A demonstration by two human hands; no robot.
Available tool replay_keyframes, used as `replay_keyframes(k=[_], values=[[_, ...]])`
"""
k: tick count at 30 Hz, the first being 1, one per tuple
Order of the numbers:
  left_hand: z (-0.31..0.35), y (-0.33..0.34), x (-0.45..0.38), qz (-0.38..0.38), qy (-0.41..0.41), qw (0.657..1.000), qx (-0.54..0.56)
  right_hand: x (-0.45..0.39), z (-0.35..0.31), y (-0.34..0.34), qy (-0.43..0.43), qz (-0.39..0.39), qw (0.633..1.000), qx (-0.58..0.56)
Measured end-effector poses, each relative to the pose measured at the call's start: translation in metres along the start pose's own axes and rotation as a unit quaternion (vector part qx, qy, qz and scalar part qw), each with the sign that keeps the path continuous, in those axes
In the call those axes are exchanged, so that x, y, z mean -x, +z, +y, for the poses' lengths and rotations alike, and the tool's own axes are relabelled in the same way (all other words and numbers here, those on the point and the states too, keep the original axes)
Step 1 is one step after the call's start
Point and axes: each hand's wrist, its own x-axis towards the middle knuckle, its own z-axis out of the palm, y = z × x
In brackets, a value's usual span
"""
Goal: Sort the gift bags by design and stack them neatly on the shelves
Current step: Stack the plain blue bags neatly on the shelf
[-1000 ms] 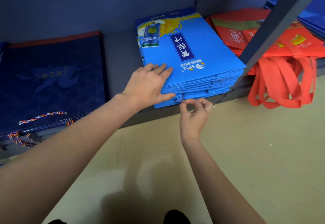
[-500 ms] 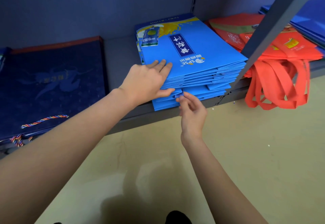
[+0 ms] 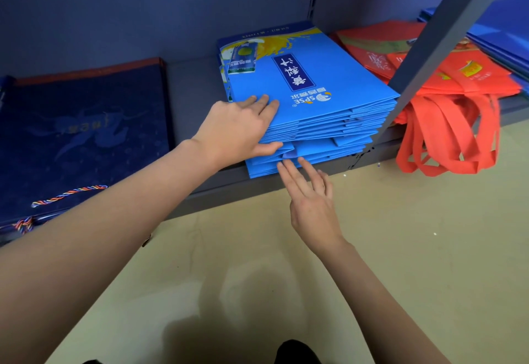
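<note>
Left hand (image 3: 237,129) is pressing flat on the blue paper gift bags (image 3: 315,97), fingers (image 3: 263,103) straight; right hand (image 3: 312,203), fingers apart, is nudging slippery, stiff edges.

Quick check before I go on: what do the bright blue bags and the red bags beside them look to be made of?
Bright blue bags: likely stiff coated paper or card; flat printed faces, crisp folded edges in the stack. Red bags: apparently soft non-woven fabric; matte, rumpled, with limp strap handles drooping over the shelf edge.
</note>
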Motion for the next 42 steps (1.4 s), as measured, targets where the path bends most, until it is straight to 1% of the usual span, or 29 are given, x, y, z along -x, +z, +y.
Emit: replay_keyframes(k=[3, 5, 9, 13, 17, 21, 24, 26, 28, 30, 32, 34, 36, 39, 42], values=[[0.000, -0.001, 0.000, -0.001, -0.003, 1.000, 0.003, -0.003, -0.003, -0.008, 0.030, 0.040, 0.998, -0.024], [0.000, -0.001, 0.000, -0.007, -0.003, 1.000, -0.003, -0.002, -0.003, -0.012, 0.031, 0.053, 0.998, -0.031], [0.002, 0.000, 0.001, -0.010, 0.001, 1.000, 0.009, -0.002, 0.002, -0.007, 0.020, 0.008, 1.000, -0.006], [0.004, 0.002, 0.003, -0.030, 0.006, 1.000, 0.005, 0.003, 0.004, -0.003, 0.016, 0.013, 1.000, -0.020], [0.010, 0.006, 0.005, -0.037, 0.006, 0.999, 0.020, 0.005, 0.007, 0.003, 0.019, -0.010, 1.000, -0.011], [0.021, 0.018, 0.013, -0.080, 0.005, 0.997, 0.017, 0.006, 0.013, 0.006, 0.015, -0.026, 1.000, -0.006], [0.027, 0.019, 0.015, -0.138, -0.032, 0.989, 0.031, 0.010, 0.017, 0.006, 0.001, -0.028, 0.999, -0.040], [0.030, 0.018, 0.015, -0.152, -0.055, 0.986, 0.039, 0.013, 0.018, 0.007, 0.003, -0.039, 0.996, -0.083], [0.033, 0.014, 0.014, -0.166, -0.072, 0.983, 0.039, 0.014, 0.016, 0.008, 0.027, -0.047, 0.988, -0.146], [0.039, 0.016, 0.015, -0.214, -0.102, 0.969, 0.073, 0.014, 0.012, 0.008, 0.074, -0.050, 0.975, -0.203], [0.043, 0.015, 0.014, -0.227, -0.140, 0.959, 0.101, 0.013, 0.009, 0.007, 0.106, -0.045, 0.966, -0.233], [0.043, 0.014, 0.014, -0.224, -0.163, 0.952, 0.128, 0.012, 0.008, 0.006, 0.115, -0.035, 0.962, -0.246], [0.041, 0.012, 0.013, -0.224, -0.168, 0.948, 0.152, 0.010, 0.009, 0.003, 0.115, -0.026, 0.961, -0.251], [0.037, 0.008, 0.012, -0.217, -0.165, 0.948, 0.162, 0.009, 0.009, -0.001, 0.106, -0.024, 0.962, -0.249], [0.034, 0.005, 0.010, -0.225, -0.154, 0.947, 0.167, 0.011, 0.011, -0.003, 0.079, -0.032, 0.971, -0.221]])
